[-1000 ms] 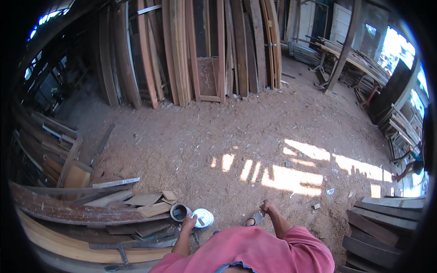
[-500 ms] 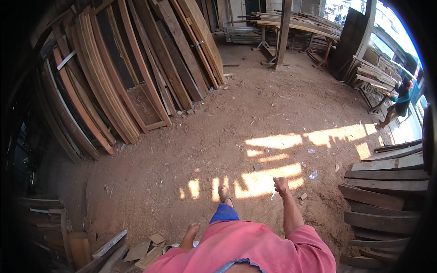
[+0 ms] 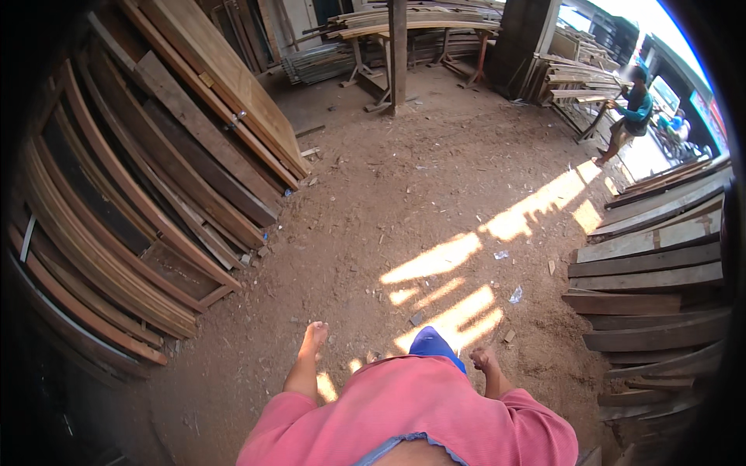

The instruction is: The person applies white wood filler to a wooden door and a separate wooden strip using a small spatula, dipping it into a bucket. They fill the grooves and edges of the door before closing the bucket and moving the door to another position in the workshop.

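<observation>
Both of my arms hang at my sides above the dirt floor. My left hand is in front of the left sleeve, its fingers loosely apart and nothing seen in them. My right hand is curled closed beside my blue shorts. A small pale sliver shows at its inner side, too small to name. Neither hand touches any of the timber around.
Wooden door panels and frames lean along the left. Stacked planks lie at the right. A post stands before a timber-laden rack. Another person stands by planks at far right. Litter dots the floor.
My view has turned right and moved forward, so the leaning doors sit nearer on the left. My left hand has swung forward, and my right hand has drawn back toward my body.
</observation>
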`<state>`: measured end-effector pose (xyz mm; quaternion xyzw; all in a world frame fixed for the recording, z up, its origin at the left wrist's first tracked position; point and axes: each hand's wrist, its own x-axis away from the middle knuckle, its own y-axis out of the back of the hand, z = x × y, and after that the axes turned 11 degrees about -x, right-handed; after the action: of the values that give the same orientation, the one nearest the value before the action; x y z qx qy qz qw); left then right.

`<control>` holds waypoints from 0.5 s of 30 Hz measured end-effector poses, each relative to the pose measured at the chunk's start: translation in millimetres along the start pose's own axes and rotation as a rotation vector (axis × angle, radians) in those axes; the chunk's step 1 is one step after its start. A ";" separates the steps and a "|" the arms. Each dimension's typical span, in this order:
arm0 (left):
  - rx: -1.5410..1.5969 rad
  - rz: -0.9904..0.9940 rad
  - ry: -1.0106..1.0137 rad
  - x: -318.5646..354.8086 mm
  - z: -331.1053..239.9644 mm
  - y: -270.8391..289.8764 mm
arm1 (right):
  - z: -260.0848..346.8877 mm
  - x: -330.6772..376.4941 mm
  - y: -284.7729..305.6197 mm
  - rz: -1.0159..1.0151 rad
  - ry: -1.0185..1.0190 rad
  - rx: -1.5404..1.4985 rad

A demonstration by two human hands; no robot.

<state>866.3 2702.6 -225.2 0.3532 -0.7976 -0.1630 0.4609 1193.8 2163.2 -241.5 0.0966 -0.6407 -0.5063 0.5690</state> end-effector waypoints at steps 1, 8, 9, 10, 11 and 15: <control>-0.066 -0.005 -0.063 -29.9 -44.9 2.2 | -14.1 -3.9 -12.8 -0.094 -0.033 -0.118; -0.026 0.066 -0.114 -116.0 -226.2 -12.7 | -59.6 -118.7 80.5 0.168 -0.108 -0.101; -0.129 0.003 -0.048 -119.1 -236.4 -15.0 | -70.7 -147.6 103.9 0.195 -0.139 -0.140; -0.171 -0.012 -0.022 -136.1 -244.1 -15.7 | -104.7 -192.4 122.8 0.103 -0.179 -0.138; -0.086 0.016 0.007 -146.9 -262.5 -31.7 | -151.7 -226.3 137.8 0.010 -0.260 -0.142; 0.163 0.040 0.386 -134.6 -211.7 -28.4 | -150.1 -366.3 351.3 -0.447 -0.546 -0.818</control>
<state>1101.9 2792.8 -214.9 0.3983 -0.7118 -0.0182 0.5782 1599.1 2503.3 -230.3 -0.1340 -0.4795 -0.8299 0.2517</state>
